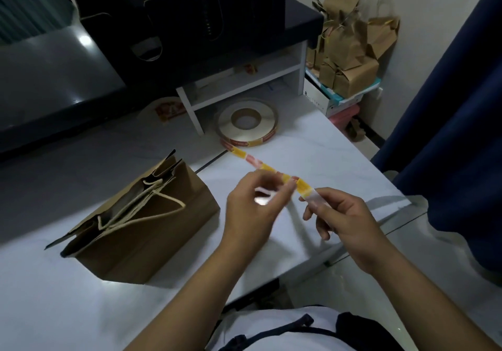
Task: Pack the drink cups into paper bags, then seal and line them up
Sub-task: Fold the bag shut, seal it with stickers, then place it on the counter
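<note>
A brown paper bag [152,231] with twine handles stands on the white table [54,310], its top folded together. A roll of sticker tape [246,125] lies flat behind it. A strip of yellow and red stickers [260,164] runs from the roll to my hands. My right hand [345,220] pinches the strip's white backing end. My left hand [252,209] pinches the strip just left of that; it is blurred. Both hands hover above the table, to the right of the bag. No drink cup is visible.
A dark counter [54,79] with black bags [176,11] fills the back left. A white shelf riser [244,84] stands behind the roll. Several brown paper bags [350,49] are piled on boxes at the back right. A blue curtain [456,133] hangs at the right.
</note>
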